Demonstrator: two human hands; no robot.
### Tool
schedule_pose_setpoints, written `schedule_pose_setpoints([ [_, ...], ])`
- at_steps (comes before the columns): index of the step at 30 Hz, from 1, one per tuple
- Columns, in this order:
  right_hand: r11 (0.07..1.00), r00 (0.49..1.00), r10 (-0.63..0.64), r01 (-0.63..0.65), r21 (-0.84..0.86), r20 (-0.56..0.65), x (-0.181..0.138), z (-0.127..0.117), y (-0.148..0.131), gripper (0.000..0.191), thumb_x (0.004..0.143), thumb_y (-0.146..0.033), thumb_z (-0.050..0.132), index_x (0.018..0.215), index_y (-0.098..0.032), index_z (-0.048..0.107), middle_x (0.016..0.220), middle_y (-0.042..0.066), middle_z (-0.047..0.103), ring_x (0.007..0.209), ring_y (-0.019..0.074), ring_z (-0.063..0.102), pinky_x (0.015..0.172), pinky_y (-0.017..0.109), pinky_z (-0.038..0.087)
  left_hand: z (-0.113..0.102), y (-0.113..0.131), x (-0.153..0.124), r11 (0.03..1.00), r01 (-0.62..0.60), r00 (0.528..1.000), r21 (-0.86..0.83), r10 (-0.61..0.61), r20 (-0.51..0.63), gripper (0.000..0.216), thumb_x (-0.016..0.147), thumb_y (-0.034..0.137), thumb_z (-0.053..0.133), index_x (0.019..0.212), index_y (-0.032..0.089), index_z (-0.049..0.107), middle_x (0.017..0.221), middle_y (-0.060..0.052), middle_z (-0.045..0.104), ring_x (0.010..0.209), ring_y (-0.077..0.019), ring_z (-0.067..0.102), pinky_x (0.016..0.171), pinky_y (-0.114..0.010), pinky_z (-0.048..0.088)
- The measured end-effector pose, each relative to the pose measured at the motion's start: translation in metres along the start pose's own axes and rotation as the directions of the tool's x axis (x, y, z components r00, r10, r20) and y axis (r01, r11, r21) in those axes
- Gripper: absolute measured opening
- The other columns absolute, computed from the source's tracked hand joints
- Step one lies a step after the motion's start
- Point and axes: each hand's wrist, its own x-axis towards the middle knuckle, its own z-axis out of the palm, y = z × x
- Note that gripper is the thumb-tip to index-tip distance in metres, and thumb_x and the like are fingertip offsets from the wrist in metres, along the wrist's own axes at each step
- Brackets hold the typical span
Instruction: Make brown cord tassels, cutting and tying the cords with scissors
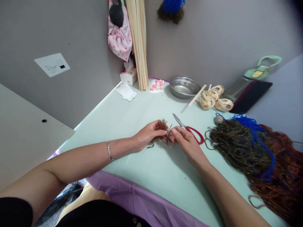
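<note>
My left hand (148,135) is closed around a small bundle of brown threads (162,125) over the middle of the pale green table (132,113). My right hand (184,142) meets it from the right, its fingertips pinched on the bundle's tied end. Red-handled scissors (189,127) lie on the table just behind my right hand. A silver bracelet (109,150) sits on my left wrist.
Heaps of dark, blue and rust-brown threads (251,148) lie at the right. Behind are coiled straw strips (213,97), a steel bowl (184,86), pink and cream beads (158,85), a tissue box (129,75), wooden slats (139,44) and a green-lidded bottle (253,75).
</note>
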Motion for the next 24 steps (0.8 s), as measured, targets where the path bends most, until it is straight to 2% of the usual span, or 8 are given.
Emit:
schedule_pose_setpoints([
  [4,1.000,1.000,0.013,-0.013,0.022,0.000,0.0004,0.0015,-0.0038,0.031,0.087,-0.047,0.066,0.073,-0.020,0.061,0.065,-0.001,0.056,0.063,0.0156,0.050,0.062,0.029,0.039,0.0005,-0.0002,-0.0012,1.000,0.022,1.000,0.020,-0.022,-0.002,0.024,0.074,0.020,0.073,0.092,0.016,0.058,0.081,0.000,0.062,0.069,-0.0095,0.061,0.067,-0.023,0.046],
  [11,0.988,0.998,0.041,-0.033,0.153,-0.049,0.0012,0.0032,-0.0056,0.019,0.080,-0.037,0.074,0.079,-0.020,0.065,0.070,0.000,0.062,0.065,0.0153,0.053,0.063,0.029,0.041,-0.0008,-0.0009,-0.0002,0.999,0.023,1.000,-0.043,-0.024,-0.016,0.022,0.077,0.022,0.072,0.093,0.015,0.059,0.083,-0.001,0.061,0.070,-0.0093,0.060,0.069,-0.024,0.048],
  [15,0.982,0.996,0.062,-0.049,0.180,-0.067,0.0012,0.0041,-0.0053,0.018,0.077,-0.035,0.076,0.078,-0.020,0.065,0.070,-0.001,0.063,0.064,0.0150,0.054,0.062,0.029,0.042,-0.0010,-0.0006,-0.0007,0.998,0.035,0.999,-0.049,-0.037,-0.027,0.023,0.075,0.021,0.074,0.092,0.015,0.060,0.084,0.000,0.061,0.071,-0.0091,0.061,0.070,-0.023,0.048],
  [21,0.983,0.995,0.065,-0.052,0.176,-0.072,0.0015,0.0045,-0.0036,0.019,0.075,-0.035,0.077,0.078,-0.022,0.063,0.071,0.000,0.064,0.064,0.0158,0.055,0.062,0.030,0.043,-0.0008,-0.0014,-0.0011,0.997,0.067,0.997,0.033,-0.066,-0.027,0.019,0.075,0.023,0.074,0.086,0.015,0.061,0.078,0.000,0.061,0.069,-0.0088,0.059,0.066,-0.022,0.044],
  [24,0.985,0.996,0.063,-0.052,0.165,-0.059,0.0016,0.0045,-0.0031,0.017,0.077,-0.034,0.075,0.077,-0.021,0.063,0.070,-0.001,0.063,0.063,0.0156,0.055,0.062,0.031,0.043,-0.0018,-0.0026,0.0011,0.998,0.063,0.997,-0.024,-0.064,-0.052,0.018,0.077,0.024,0.072,0.085,0.015,0.058,0.078,0.000,0.062,0.070,-0.0093,0.060,0.066,-0.022,0.045],
])
